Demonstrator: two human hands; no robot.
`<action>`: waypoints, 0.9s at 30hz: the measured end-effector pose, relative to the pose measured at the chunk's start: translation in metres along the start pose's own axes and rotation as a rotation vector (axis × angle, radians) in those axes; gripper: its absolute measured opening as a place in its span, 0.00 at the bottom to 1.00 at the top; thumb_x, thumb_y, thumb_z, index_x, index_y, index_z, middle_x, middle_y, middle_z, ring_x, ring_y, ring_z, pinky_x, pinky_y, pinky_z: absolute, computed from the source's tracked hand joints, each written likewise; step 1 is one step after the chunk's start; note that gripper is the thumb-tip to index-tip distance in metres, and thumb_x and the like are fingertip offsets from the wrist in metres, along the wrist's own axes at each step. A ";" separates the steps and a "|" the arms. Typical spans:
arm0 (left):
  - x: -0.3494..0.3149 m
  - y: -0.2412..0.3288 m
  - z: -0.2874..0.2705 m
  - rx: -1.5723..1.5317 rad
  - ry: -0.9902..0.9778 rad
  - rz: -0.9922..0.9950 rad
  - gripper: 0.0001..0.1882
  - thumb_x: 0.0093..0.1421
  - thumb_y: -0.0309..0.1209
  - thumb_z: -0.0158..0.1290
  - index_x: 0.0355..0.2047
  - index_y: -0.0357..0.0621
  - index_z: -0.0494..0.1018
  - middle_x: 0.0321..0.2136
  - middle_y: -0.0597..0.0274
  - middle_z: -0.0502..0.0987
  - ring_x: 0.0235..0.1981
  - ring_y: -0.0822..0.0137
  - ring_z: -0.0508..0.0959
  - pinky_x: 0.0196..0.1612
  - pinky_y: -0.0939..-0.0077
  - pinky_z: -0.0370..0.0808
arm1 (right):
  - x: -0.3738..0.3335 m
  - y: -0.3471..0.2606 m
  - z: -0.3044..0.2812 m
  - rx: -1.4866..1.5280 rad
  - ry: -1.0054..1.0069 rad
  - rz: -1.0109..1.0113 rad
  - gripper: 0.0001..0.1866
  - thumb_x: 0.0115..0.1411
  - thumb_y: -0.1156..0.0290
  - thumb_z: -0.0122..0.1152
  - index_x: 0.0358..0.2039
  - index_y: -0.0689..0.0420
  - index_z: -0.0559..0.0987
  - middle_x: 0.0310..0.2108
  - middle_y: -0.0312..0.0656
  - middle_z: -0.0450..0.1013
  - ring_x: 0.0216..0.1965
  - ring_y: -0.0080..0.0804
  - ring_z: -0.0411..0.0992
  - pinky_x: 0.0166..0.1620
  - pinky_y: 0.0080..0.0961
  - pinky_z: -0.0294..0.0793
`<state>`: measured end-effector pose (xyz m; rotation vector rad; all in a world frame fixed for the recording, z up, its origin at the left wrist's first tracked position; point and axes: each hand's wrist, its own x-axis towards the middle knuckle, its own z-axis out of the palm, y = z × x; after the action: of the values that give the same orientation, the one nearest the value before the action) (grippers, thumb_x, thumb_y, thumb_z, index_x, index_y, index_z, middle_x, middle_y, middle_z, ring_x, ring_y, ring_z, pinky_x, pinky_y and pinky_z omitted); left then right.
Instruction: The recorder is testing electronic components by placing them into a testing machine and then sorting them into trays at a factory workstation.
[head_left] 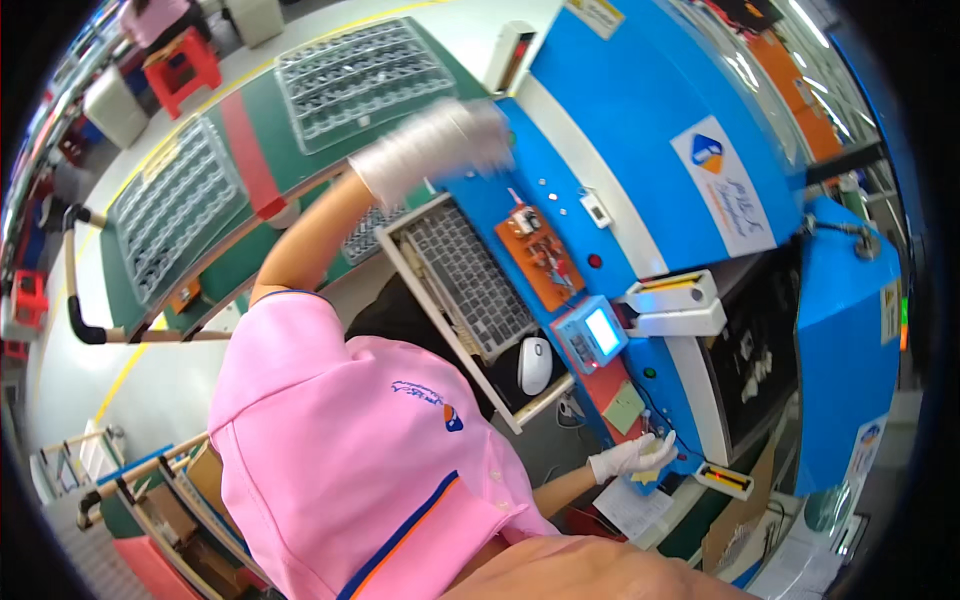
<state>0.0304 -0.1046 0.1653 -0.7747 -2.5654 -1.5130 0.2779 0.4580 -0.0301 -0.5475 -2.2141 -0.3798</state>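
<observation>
The left hand, in a white glove and smeared by motion blur, is over the upper end of the blue machine ledge; whether its fingers are clenched, released or grasping anything cannot be told. The right hand, also gloved, is at the lower end of the same ledge, its fingers partly extended beside a yellow note; whether they grasp something small cannot be made out. Between the hands, the ledge bears an orange fixture plate with small parts on it, a light-blue control box with a lit screen, and a pale green note. Just below the plate and box, an open drawer holds a dark keyboard and a white mouse. A paper sheet lies near the right hand. Left of the ledge, clear compartmented trays rest on a green tabletop, set apart by a red strip. Small pale pieces lie on the black machine bed.
</observation>
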 end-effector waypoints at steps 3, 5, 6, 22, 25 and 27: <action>-0.026 -0.053 -0.092 0.611 0.483 -0.336 0.12 0.61 0.38 0.59 0.36 0.42 0.77 0.25 0.56 0.77 0.30 0.66 0.78 0.37 0.71 0.77 | 0.033 -0.064 -0.042 0.632 -0.020 0.275 0.46 0.64 0.63 0.59 0.74 0.45 0.41 0.71 0.53 0.48 0.64 0.55 0.62 0.44 0.45 0.83; -0.034 -0.104 -0.128 0.561 0.590 -0.420 0.13 0.60 0.39 0.59 0.35 0.40 0.76 0.23 0.54 0.76 0.29 0.65 0.78 0.36 0.69 0.76 | 0.055 -0.095 -0.060 0.933 -0.032 0.433 0.48 0.63 0.64 0.59 0.74 0.45 0.38 0.72 0.52 0.46 0.64 0.56 0.62 0.43 0.44 0.83; -0.037 -0.125 -0.138 0.593 0.576 -0.423 0.14 0.59 0.39 0.60 0.35 0.41 0.77 0.24 0.52 0.77 0.30 0.59 0.79 0.38 0.64 0.76 | 0.062 -0.106 -0.063 1.001 -0.034 0.429 0.49 0.64 0.62 0.59 0.74 0.43 0.37 0.72 0.51 0.44 0.64 0.57 0.61 0.41 0.43 0.84; -0.050 -0.201 -0.126 0.821 0.747 -0.409 0.13 0.59 0.41 0.55 0.31 0.43 0.78 0.31 0.48 0.79 0.38 0.48 0.80 0.42 0.54 0.77 | 0.094 -0.205 -0.043 1.339 -0.326 0.027 0.34 0.69 0.68 0.52 0.71 0.52 0.52 0.66 0.53 0.60 0.55 0.50 0.73 0.38 0.31 0.86; -0.062 -0.173 -0.126 0.819 0.724 -0.433 0.13 0.62 0.40 0.53 0.33 0.44 0.78 0.31 0.46 0.79 0.38 0.47 0.80 0.41 0.54 0.77 | 0.103 -0.246 -0.032 1.403 -0.550 -0.312 0.29 0.68 0.72 0.51 0.69 0.54 0.60 0.64 0.51 0.63 0.55 0.44 0.73 0.46 0.31 0.82; -0.080 -0.137 -0.128 0.870 0.876 -0.360 0.14 0.65 0.40 0.49 0.34 0.43 0.77 0.32 0.45 0.78 0.38 0.46 0.80 0.41 0.54 0.77 | 0.117 -0.289 -0.040 1.142 -0.488 -0.721 0.24 0.68 0.74 0.53 0.64 0.56 0.67 0.62 0.51 0.66 0.55 0.46 0.73 0.54 0.34 0.76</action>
<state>0.0137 -0.2958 0.0974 0.3875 -2.2802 -0.4166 0.0907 0.2225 0.0594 0.8616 -2.5569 0.7399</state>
